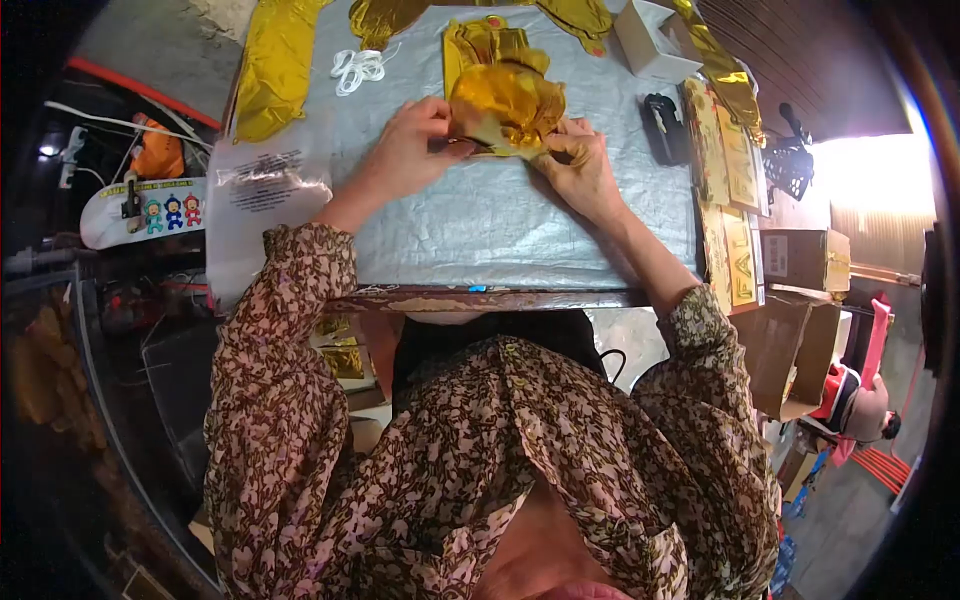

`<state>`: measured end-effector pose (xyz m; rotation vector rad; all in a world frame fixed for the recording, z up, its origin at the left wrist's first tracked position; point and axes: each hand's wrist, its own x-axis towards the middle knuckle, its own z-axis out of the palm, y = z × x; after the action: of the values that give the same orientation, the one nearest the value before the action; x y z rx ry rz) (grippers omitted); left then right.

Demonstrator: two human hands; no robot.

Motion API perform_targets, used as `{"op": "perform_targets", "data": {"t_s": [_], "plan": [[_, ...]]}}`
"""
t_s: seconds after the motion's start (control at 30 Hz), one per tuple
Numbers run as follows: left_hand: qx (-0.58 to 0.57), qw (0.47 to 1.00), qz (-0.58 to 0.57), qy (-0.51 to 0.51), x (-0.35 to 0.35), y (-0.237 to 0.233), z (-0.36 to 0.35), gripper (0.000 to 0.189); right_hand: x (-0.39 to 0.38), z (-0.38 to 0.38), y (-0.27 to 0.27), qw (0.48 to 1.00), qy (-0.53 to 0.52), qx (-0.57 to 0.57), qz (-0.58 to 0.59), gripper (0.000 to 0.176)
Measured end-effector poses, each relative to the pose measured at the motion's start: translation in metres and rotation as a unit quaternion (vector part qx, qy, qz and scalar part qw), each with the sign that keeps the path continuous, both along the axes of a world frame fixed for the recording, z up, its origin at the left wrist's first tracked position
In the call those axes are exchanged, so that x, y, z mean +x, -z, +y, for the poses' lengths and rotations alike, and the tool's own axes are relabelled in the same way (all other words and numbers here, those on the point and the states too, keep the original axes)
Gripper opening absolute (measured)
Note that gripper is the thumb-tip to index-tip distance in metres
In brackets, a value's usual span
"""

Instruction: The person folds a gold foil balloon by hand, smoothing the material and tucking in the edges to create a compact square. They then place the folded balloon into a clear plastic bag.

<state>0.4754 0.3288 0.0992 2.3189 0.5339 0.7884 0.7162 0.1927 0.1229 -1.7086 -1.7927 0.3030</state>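
Observation:
A crumpled gold foil balloon (508, 100), flat and uninflated, is held up over the table between my two hands. My left hand (415, 138) pinches its lower left edge, fingers closed. At the lower right edge, the thumb and fingers of my right hand (580, 168) are closed on the same foil. Behind it another folded piece of gold foil (460, 45) lies on the silvery table cover (430, 235). Part of the held balloon is blurred, so its shape cannot be made out.
A bundle of white string (358, 70) lies left of my hands, near a clear plastic bag (265, 190). More gold foil (275, 70) hangs at the far left. To the right are a white open box (655, 42), a black object (662, 128) and gold printed packs (740, 250).

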Motion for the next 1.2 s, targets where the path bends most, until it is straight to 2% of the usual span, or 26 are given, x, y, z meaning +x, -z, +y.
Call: {"op": "perform_targets", "data": {"t_s": [0.03,0.07,0.13,0.17,0.23,0.27,0.33,0.47,0.53,0.67,0.77,0.83,0.93,1.07,1.13,1.2], "plan": [[-0.122,0.992,0.015,-0.034,0.004,-0.012,-0.006,0.016,0.001,0.003,0.000,1.000,-0.002,-0.004,0.014,0.008],[-0.120,0.992,0.012,-0.035,0.003,-0.011,-0.004,0.016,0.001,0.006,-0.001,1.000,-0.004,-0.002,0.012,0.008],[-0.047,0.997,0.050,-0.042,0.002,-0.003,-0.001,0.028,0.004,0.012,-0.003,0.994,-0.006,-0.042,0.104,0.009],[-0.045,0.997,0.048,-0.043,0.002,-0.003,0.000,0.028,0.005,0.017,0.000,0.994,-0.007,-0.039,0.102,0.009],[-0.054,0.990,0.118,-0.060,0.002,-0.003,0.000,0.025,0.008,0.022,0.008,0.979,0.015,-0.081,0.188,0.015],[-0.052,0.990,0.116,-0.060,0.001,-0.004,0.000,0.025,0.007,0.023,0.003,0.979,0.015,-0.079,0.186,0.015],[-0.027,0.995,0.084,-0.047,0.000,-0.004,-0.001,0.025,0.005,0.025,-0.006,0.971,0.067,-0.155,0.168,0.018],[-0.072,0.995,0.012,-0.065,-0.001,-0.017,-0.015,0.023,0.005,0.027,-0.006,0.972,0.070,-0.140,0.173,0.018],[-0.072,0.986,0.025,-0.149,-0.001,-0.013,-0.022,0.027,0.006,0.027,-0.004,0.974,0.083,-0.154,0.142,0.019],[-0.049,0.984,0.004,-0.168,0.002,-0.011,-0.025,0.032,0.011,0.027,-0.009,0.972,0.074,-0.179,0.131,0.023],[-0.053,0.983,0.013,-0.176,0.002,-0.008,-0.024,0.034,0.009,0.021,-0.012,0.968,0.085,-0.178,0.154,0.029],[-0.050,0.983,0.010,-0.174,0.004,-0.008,-0.023,0.035,0.008,0.017,-0.006,0.980,0.133,-0.063,0.135,0.032],[-0.037,0.984,0.011,-0.174,0.004,-0.007,-0.021,0.035,-0.001,0.014,-0.017,0.978,0.165,-0.076,0.099,0.031],[-0.063,0.980,0.030,-0.187,0.007,-0.011,-0.021,0.036,0.005,0.012,-0.005,0.983,0.169,-0.051,0.051,0.028],[-0.029,0.982,0.030,-0.183,0.007,-0.008,-0.021,0.036,0.008,0.008,-0.003,0.989,0.098,0.011,0.111,0.027],[-0.024,0.982,0.036,-0.185,0.007,-0.009,-0.021,0.035,0.008,0.005,0.000,0.986,0.118,0.003,0.118,0.025]]}}
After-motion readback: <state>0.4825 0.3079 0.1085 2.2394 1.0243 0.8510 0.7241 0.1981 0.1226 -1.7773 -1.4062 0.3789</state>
